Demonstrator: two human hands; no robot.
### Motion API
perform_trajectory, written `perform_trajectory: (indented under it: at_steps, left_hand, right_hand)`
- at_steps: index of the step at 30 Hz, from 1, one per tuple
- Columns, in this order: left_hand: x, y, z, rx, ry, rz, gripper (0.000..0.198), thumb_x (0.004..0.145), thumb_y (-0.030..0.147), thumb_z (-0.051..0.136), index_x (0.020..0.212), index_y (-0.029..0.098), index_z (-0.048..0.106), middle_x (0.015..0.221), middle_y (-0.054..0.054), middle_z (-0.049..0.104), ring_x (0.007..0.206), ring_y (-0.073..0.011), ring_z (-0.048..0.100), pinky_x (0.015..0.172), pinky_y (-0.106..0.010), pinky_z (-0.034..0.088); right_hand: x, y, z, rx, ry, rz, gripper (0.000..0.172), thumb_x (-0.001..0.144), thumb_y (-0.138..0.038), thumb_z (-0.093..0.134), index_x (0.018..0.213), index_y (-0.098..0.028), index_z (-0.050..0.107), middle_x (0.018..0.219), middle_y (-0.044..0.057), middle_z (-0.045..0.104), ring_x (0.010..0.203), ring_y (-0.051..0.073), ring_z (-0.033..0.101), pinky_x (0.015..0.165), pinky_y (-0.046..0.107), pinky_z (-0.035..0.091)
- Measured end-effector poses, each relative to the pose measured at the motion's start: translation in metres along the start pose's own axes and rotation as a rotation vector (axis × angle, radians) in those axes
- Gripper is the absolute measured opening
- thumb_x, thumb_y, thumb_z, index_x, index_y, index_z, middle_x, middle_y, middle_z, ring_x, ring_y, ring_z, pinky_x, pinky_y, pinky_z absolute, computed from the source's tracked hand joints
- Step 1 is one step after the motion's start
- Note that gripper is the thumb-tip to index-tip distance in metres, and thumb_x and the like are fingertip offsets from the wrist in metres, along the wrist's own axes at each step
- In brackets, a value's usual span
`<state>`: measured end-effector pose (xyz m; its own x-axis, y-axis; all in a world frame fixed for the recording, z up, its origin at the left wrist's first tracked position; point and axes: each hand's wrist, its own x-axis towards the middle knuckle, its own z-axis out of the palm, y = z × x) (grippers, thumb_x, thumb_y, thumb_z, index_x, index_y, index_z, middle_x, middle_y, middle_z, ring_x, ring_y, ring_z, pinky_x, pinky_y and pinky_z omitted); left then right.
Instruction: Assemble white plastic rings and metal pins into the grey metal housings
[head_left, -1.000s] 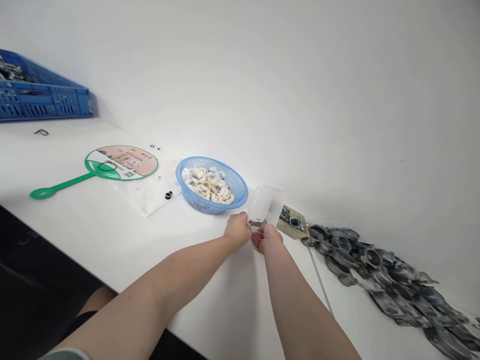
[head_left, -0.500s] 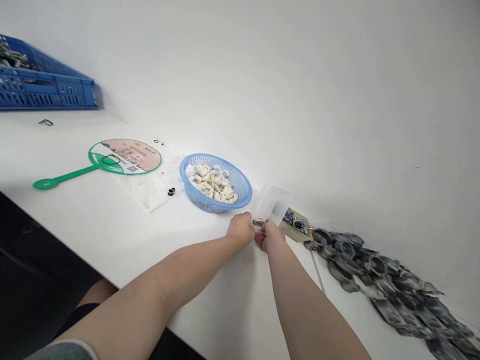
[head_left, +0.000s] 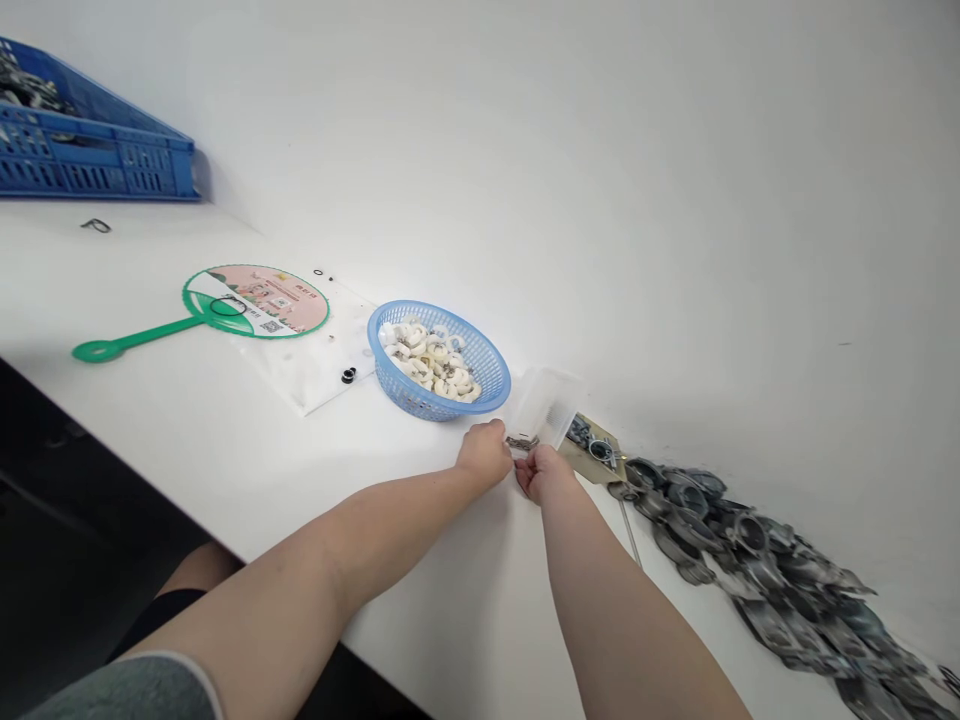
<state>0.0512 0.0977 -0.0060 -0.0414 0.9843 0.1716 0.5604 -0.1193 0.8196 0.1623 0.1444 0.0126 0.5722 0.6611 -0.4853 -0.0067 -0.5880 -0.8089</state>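
Head view: blue basket point(head_left: 412, 398) stands just beside clear tub point(head_left: 553, 398); left hand point(head_left: 486, 452) and right hand point(head_left: 541, 472) at tub's near edge, fingertips largely hidden, grasp cannot be told; small metal parts point(head_left: 523, 442) in tub's near end; steady tub, light fingertips probably best

Single head-worn view, facing forward and down, left hand point(head_left: 486, 453), right hand point(head_left: 543, 472) near

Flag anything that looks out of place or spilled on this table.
A black ring lies on the fan, and small black parts sit loose beside the basket. They look stray, being outside any container.
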Motion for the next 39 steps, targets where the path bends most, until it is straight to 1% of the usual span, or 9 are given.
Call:
perform_trajectory:
  at_steps: [6, 15, 24, 27, 29, 32, 34, 37, 39]
  left_hand:
    - [0.002, -0.002, 0.000, -0.016, 0.024, -0.027, 0.010, 0.079, 0.016, 0.049, 0.087, 0.016, 0.055, 0.088, -0.011, 0.065, 0.090, -0.0240, 0.058, 0.077, -0.032, 0.042]
    - [0.008, -0.009, 0.003, -0.072, 0.008, 0.000, 0.006, 0.077, 0.019, 0.052, 0.077, 0.018, 0.058, 0.080, -0.006, 0.065, 0.080, -0.0196, 0.057, 0.074, -0.028, 0.042]
    - [0.013, -0.012, 0.004, -0.089, 0.010, -0.016, 0.011, 0.079, 0.020, 0.052, 0.085, 0.016, 0.061, 0.087, -0.008, 0.066, 0.086, -0.0198, 0.057, 0.077, -0.028, 0.041]
    - [0.013, -0.014, 0.005, -0.086, 0.006, -0.021, 0.013, 0.079, 0.021, 0.053, 0.088, 0.017, 0.060, 0.090, -0.008, 0.065, 0.088, -0.0202, 0.057, 0.078, -0.028, 0.042]
    - [0.014, -0.014, 0.006, -0.083, 0.002, -0.021, 0.013, 0.079, 0.021, 0.053, 0.089, 0.016, 0.059, 0.091, -0.009, 0.065, 0.089, -0.0206, 0.057, 0.079, -0.028, 0.041]
    - [0.014, -0.015, 0.006, -0.080, -0.008, -0.021, 0.012, 0.079, 0.021, 0.052, 0.089, 0.016, 0.059, 0.091, -0.009, 0.065, 0.090, -0.0210, 0.056, 0.079, -0.029, 0.041]
    - [0.014, -0.015, 0.007, -0.079, -0.013, -0.023, 0.012, 0.080, 0.020, 0.051, 0.088, 0.016, 0.058, 0.091, -0.009, 0.064, 0.090, -0.0208, 0.056, 0.079, -0.029, 0.041]
    - [0.014, -0.015, 0.006, -0.078, -0.017, -0.033, 0.012, 0.080, 0.021, 0.050, 0.087, 0.016, 0.058, 0.090, -0.009, 0.064, 0.090, -0.0210, 0.056, 0.079, -0.029, 0.041]
    - [0.014, -0.014, 0.006, -0.080, -0.016, -0.042, 0.014, 0.080, 0.023, 0.050, 0.089, 0.016, 0.058, 0.091, -0.009, 0.064, 0.091, -0.0212, 0.056, 0.080, -0.029, 0.041]
  right_hand:
    - [-0.002, 0.001, 0.000, 0.057, -0.003, 0.020, 0.030, 0.089, -0.031, 0.052, 0.114, -0.014, 0.052, 0.107, 0.007, 0.057, 0.086, 0.016, 0.059, 0.072, 0.032, 0.053]
    - [-0.009, 0.021, -0.035, 0.077, -0.090, -0.024, 0.028, 0.089, -0.030, 0.053, 0.112, -0.014, 0.053, 0.106, 0.007, 0.058, 0.087, 0.016, 0.059, 0.073, 0.033, 0.052]
    - [-0.013, 0.027, -0.038, -0.048, -0.045, -0.097, 0.021, 0.089, -0.029, 0.053, 0.101, -0.012, 0.057, 0.091, 0.003, 0.060, 0.072, 0.011, 0.059, 0.062, 0.025, 0.052]
    - [-0.017, 0.030, -0.042, -0.053, 0.014, -0.148, 0.015, 0.087, -0.025, 0.055, 0.092, -0.011, 0.057, 0.078, 0.000, 0.060, 0.061, 0.008, 0.057, 0.055, 0.021, 0.050]
    - [-0.017, 0.034, -0.048, -0.033, 0.069, -0.193, 0.010, 0.080, -0.015, 0.061, 0.088, -0.011, 0.056, 0.067, -0.002, 0.058, 0.053, 0.008, 0.055, 0.050, 0.020, 0.050]
    - [-0.016, 0.038, -0.061, 0.011, 0.166, -0.276, 0.034, 0.062, -0.002, 0.062, 0.093, -0.014, 0.052, 0.053, -0.006, 0.053, 0.046, 0.010, 0.054, 0.044, 0.019, 0.049]
    - [-0.016, 0.037, -0.068, 0.025, 0.214, -0.336, 0.045, 0.059, -0.002, 0.061, 0.100, -0.016, 0.049, 0.051, -0.007, 0.051, 0.045, 0.011, 0.053, 0.041, 0.019, 0.048]
    - [-0.022, 0.029, -0.072, 0.008, 0.229, -0.428, 0.047, 0.060, -0.009, 0.063, 0.104, -0.016, 0.048, 0.054, -0.006, 0.051, 0.047, 0.011, 0.053, 0.042, 0.018, 0.048]
    - [-0.028, 0.019, -0.067, -0.030, 0.191, -0.488, 0.044, 0.061, -0.013, 0.067, 0.102, -0.016, 0.050, 0.057, -0.005, 0.053, 0.047, 0.010, 0.054, 0.043, 0.018, 0.048]
